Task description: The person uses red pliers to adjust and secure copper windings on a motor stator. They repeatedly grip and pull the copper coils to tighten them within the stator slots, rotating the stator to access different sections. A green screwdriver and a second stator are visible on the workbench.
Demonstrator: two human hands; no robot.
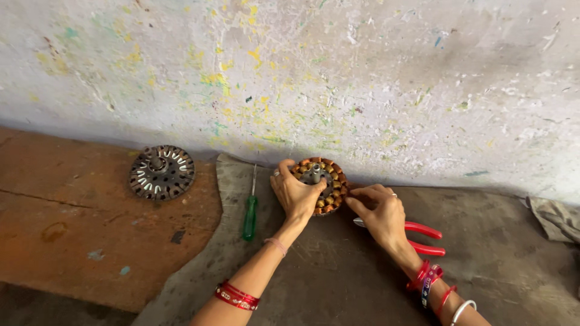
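Left hand (pixel 296 194) grips the copper-wound coil disc (pixel 329 184); right hand (pixel 379 211) pinches its four-o'clock edge; bare surface (pixel 338 271) at six o'clock.

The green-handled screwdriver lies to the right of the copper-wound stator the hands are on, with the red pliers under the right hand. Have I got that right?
Not quite. The head view shows the green-handled screwdriver lying to the left of the copper-wound stator, beside the left hand. The rest holds: the red pliers lie under the right hand.
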